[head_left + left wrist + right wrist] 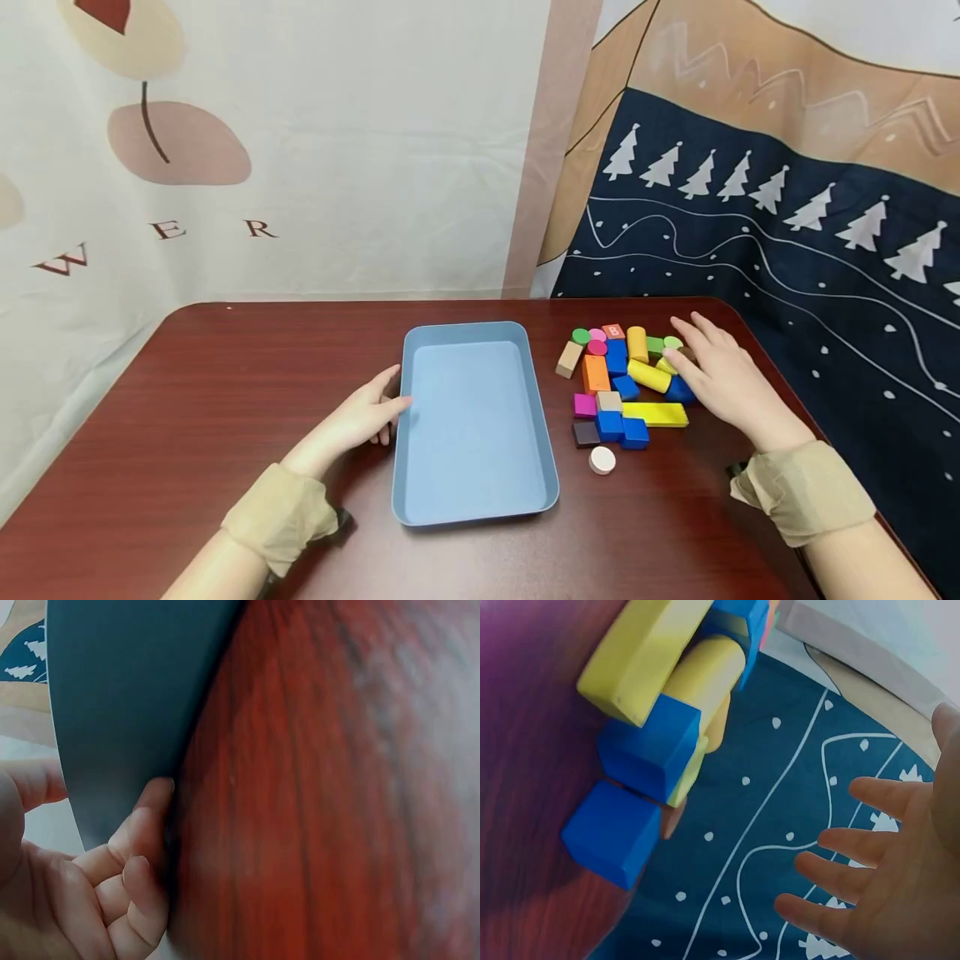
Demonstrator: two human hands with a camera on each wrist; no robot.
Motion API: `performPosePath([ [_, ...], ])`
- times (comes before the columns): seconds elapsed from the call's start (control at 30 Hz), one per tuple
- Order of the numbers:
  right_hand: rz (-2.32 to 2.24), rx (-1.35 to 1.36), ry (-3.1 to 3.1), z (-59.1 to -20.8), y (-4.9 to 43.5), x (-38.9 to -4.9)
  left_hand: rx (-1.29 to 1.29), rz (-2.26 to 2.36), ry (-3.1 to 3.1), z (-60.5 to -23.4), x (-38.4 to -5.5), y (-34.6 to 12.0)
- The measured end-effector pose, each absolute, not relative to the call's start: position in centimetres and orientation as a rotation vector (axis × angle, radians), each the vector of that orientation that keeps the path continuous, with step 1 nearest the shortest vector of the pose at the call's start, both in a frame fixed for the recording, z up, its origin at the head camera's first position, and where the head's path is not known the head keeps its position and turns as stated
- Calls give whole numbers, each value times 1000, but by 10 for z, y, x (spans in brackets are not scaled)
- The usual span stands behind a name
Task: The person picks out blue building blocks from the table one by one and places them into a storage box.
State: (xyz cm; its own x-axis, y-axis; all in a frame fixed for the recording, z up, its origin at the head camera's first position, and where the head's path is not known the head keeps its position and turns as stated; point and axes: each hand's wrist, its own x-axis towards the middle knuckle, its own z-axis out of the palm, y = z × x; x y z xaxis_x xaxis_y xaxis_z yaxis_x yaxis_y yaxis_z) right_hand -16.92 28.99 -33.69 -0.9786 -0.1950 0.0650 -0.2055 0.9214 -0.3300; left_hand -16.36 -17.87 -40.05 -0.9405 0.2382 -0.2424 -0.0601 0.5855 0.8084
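Observation:
My left hand (358,415) pinches the left wall of a light blue tray (474,417), thumb over the rim. In the left wrist view its fingers (146,832) curl low against the tray's outer wall. Nothing lies inside the tray. On the right, my right hand (723,375) hovers with spread fingers over the edge of a group of toy blocks. Closest to it are a yellow cylinder (649,376), a long yellow block (660,414) and a blue block (613,834). The right wrist view shows its palm holding nothing.
Within the group lie an orange block (596,374), a tan block (569,359), a dark block (586,434) and several blue ones. A white disc (602,460) sits nearest the front. The dark red table (285,350) ends close behind, where printed cloths (375,167) hang.

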Motion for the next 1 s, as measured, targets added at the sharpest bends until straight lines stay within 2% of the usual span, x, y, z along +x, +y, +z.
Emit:
performPosePath([
  [0.3, 525, 319, -3040, -329, 291, -176, 271, 1345, 2459, -401, -160, -177],
  [1.0, 476, 346, -3064, -326, 280, -207, 236, 1353, 2469, -411, -162, -178],
])
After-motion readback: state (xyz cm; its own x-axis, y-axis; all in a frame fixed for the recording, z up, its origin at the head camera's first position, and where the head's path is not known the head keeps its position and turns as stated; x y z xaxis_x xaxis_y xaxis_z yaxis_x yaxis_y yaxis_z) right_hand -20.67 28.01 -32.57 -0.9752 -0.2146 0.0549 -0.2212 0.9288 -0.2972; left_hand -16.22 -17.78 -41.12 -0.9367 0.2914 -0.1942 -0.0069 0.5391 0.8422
